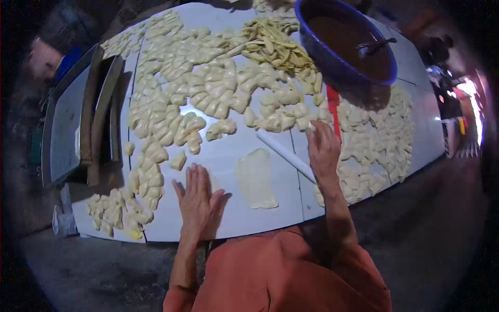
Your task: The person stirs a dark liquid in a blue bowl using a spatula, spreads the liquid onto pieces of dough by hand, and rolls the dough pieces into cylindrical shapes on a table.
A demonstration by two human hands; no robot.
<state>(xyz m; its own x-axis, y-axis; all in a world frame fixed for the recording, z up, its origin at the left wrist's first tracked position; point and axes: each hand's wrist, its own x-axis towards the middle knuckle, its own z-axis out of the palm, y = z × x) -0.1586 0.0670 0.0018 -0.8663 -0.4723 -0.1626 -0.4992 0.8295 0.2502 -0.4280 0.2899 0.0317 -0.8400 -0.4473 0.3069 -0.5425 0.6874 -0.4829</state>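
Left hand (197, 195) is lying flat on the near left of the white table (228, 223), fingers spread wide, not gripping. A pale edge is showing beside the fingers, probably dough; the rest is hiding under the palm. Right hand (325, 148) is hovering or resting over the near end of the white rolling pin (280, 151), fingers curling narrow. A small pale bit is showing at the fingertips; can't tell if they're holding it.

Flattened dough sheet (257, 179) is lying between the hands, touching neither.

Progress: looks early to me. One thin sheet is sitting rolled out in the middle. Plenty of dough lumps (208, 83) are still waiting, covering the left and far side. Thinner-looking pieces (377, 140) are filling the right side; can't tell if they're counting as done. Yellowish strips (278, 49) are lying in a heap at the far middle, just left of a blue basin (338, 73) holding brown liquid. Metal trays (67, 119) are standing at the far left.

Labels: no brand or readable writing is showing anywhere I'm looking.
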